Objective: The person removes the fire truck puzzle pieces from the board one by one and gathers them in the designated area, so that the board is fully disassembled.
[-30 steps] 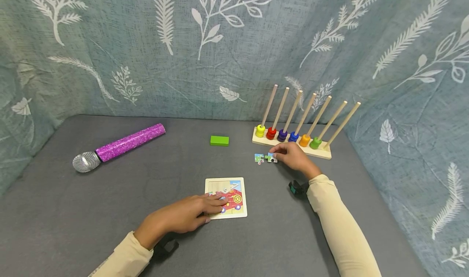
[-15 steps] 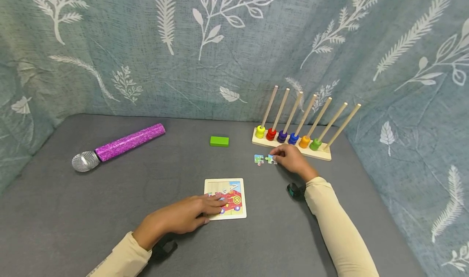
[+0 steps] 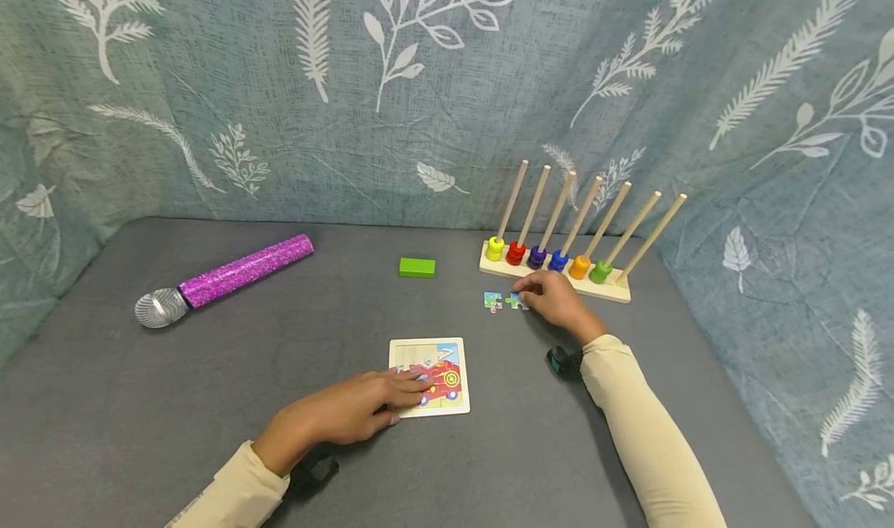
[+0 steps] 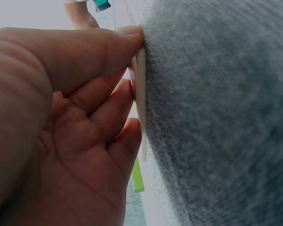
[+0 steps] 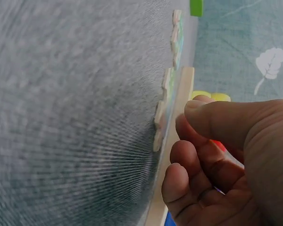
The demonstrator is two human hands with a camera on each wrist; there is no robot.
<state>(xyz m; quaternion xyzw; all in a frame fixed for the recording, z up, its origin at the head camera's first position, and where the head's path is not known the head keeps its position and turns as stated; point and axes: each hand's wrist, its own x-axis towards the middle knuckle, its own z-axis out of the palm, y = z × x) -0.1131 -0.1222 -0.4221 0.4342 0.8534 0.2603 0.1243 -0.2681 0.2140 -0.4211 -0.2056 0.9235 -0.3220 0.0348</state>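
Note:
My left hand (image 3: 362, 406) rests on a small square wooden puzzle board (image 3: 429, 342), its fingers laid over the red picture. In the left wrist view the thumb (image 4: 108, 47) is at the board's near edge. My right hand (image 3: 554, 299) is low over the table, fingers loosely bent at the right edge of a green-and-blue jigsaw piece (image 3: 515, 301). That piece lies flat in the right wrist view, beside the bent fingertips (image 5: 177, 179). Just left of it lies a second jigsaw piece (image 3: 492, 300). The left hand hides part of the board's picture.
Behind the right hand stands a wooden peg counter (image 3: 489, 263) with upright rods and coloured rings. A green block (image 3: 417, 268) sits at the back middle. A purple glittery microphone (image 3: 244, 272) lies at the left. A patterned curtain (image 3: 314, 155) hangs behind the grey table (image 3: 209, 373).
The right forearm has shifted slightly left since the first frame. Both hands otherwise keep their places, and the board and jigsaw pieces stay put.

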